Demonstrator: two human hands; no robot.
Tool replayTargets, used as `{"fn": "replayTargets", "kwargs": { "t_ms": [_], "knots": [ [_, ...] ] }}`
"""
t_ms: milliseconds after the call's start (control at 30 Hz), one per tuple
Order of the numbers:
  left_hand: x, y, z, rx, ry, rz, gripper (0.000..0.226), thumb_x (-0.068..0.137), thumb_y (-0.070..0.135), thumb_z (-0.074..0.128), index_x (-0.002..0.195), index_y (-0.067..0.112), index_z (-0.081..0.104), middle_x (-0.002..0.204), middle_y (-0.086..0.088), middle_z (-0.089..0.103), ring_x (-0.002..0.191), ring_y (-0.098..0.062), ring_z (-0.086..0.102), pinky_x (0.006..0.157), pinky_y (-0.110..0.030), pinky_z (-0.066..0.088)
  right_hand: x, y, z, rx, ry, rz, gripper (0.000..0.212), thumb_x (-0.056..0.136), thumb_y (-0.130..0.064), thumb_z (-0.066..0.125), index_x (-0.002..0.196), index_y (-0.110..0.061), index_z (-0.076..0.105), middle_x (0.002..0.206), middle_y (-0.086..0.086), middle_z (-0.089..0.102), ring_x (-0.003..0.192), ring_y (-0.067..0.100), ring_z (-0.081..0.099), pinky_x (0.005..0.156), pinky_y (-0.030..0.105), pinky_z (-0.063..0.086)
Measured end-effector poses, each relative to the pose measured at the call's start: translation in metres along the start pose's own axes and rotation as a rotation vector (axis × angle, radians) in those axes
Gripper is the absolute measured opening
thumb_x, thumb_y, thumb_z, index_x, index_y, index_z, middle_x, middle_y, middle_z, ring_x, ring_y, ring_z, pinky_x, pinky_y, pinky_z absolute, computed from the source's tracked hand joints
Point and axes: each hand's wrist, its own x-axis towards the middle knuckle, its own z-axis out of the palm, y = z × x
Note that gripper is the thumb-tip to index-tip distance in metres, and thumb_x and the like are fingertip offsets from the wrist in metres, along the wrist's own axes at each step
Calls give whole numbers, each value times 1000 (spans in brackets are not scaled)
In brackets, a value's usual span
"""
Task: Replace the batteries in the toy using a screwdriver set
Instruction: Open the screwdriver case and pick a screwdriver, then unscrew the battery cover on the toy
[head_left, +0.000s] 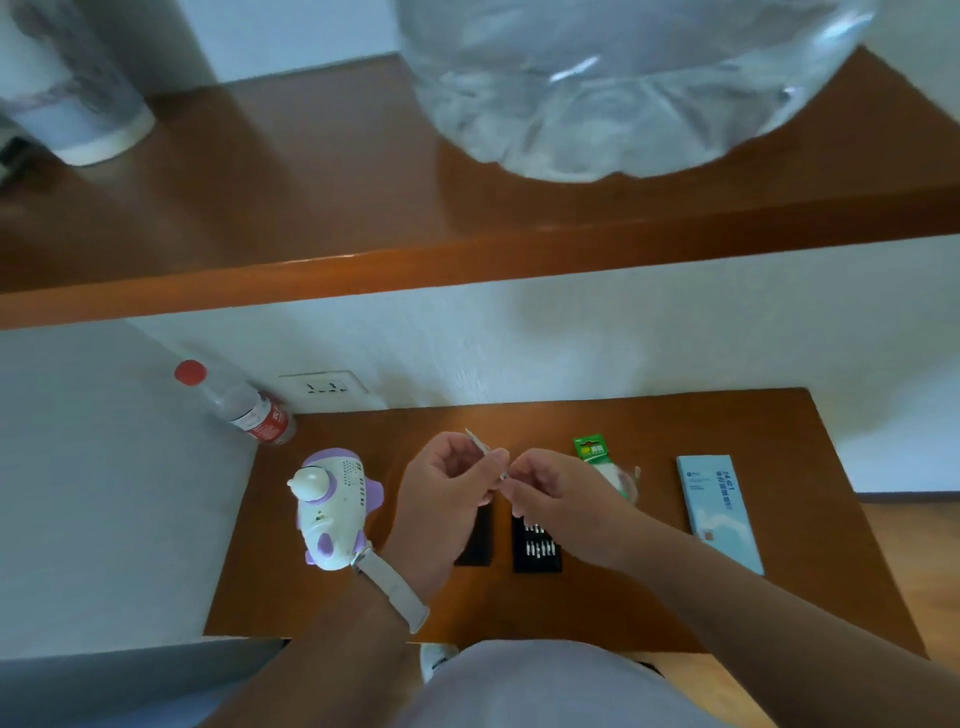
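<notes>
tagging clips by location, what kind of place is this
Probably a home or hotel room: a wooden desk against a wall with a socket, a shelf above, a water bottle.

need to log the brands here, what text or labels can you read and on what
Light blue box: dark print along its length, perhaps starting "24", too blurred to confirm.
Green battery pack: yellow logo, unreadable.
Bottle: white marks on red label, too blurred.

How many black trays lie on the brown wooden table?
2. The plain black tray lies partly behind the left hand; the black tray with silver bits lies right of it, partly behind the right hand. Hands may hide more.
</notes>
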Motion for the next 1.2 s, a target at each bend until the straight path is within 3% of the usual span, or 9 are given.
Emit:
{"fn": "replayTargets", "kwargs": {
  "t_ms": [167, 333, 400, 500, 633, 800, 900, 1067, 1200],
  "knots": [
    [0, -5, -59, 61, 46, 23, 16, 90, 29, 74, 90, 15, 68, 83, -14, 71, 83, -35, 69, 73, -43, 60, 24, -22, 53, -7, -48, -53, 22, 98, -50, 42, 89, -37, 58, 77, -11, 62, 70, 10, 60, 63, 22, 50],
    [8, -19, -134, 52, 78, 24, 2, 93, 28, 70, 93, 26, 69, 79, 7, 73, 68, -9, 70, 56, -17, 54, 48, -48, 101, -13, -39, 0, 18, 99, -44, 46, 85, -40, 58, 75, -13, 65, 66, 4, 61, 61, 17, 50],
    [13, -30, -167, 65, 119, 48, 4, 93, 28, 69, 93, 32, 67, 81, 13, 72, 75, -5, 70, 52, -14, 52, 57, -54, 118, -16, -48, 45, 18, 98, -46, 46, 85, -41, 59, 73, -11, 66, 63, 4, 60, 62, 21, 52],
    [23, -53, -209, 78, 198, 30, 1, 94, 35, 67, 92, 34, 66, 84, 16, 70, 83, -10, 69, 61, -17, 54, 68, -57, 144, 27, -32, 119, 22, 99, -40, 49, 81, -39, 61, 68, -9, 65, 60, 7, 57, 61, 23, 51],
    [38, -88, -238, 47, 253, -123, 6, 98, 38, 61, 100, 32, 62, 93, 15, 68, 95, -14, 66, 71, -23, 51, 82, -57, 177, 243, 60, 220, 28, 101, -27, 50, 76, -30, 62, 64, -7, 62, 57, 6, 55, 55, 16, 48],
    [49, -113, -248, -108, 50, -426, 35, 101, 41, 56, 132, 24, 50, 126, 2, 58, 115, -19, 58, 92, -37, 50, 93, -49, 204, 412, 215, 308, 23, 102, -19, 47, 85, -15, 62, 63, -3, 60, 57, 10, 55, 53, 19, 48],
    [55, -126, -250, -178, -148, -517, 34, 105, 34, 50, 138, 26, 46, 136, 0, 55, 120, -19, 56, 93, -38, 50, 97, -43, 213, 441, 270, 365, 26, 100, -17, 44, 80, -16, 61, 66, -1, 60, 62, 17, 55, 57, 26, 50],
    [66, -139, -240, -259, -285, -591, 41, 101, 45, 53, 135, 23, 55, 132, -3, 65, 124, -23, 59, 112, -54, 40, 101, -34, 219, 510, 309, 400, 24, 89, -24, 45, 74, -14, 61, 73, 9, 62, 67, 23, 56, 62, 34, 49],
    [70, -150, -237, -315, -393, -541, 53, 92, 52, 63, 136, 22, 57, 129, -5, 69, 121, -27, 64, 103, -47, 48, 102, -28, 221, 565, 351, 422, 27, 85, -24, 45, 65, -20, 63, 70, 9, 63, 63, 21, 57, 60, 34, 49]
  ]
}}
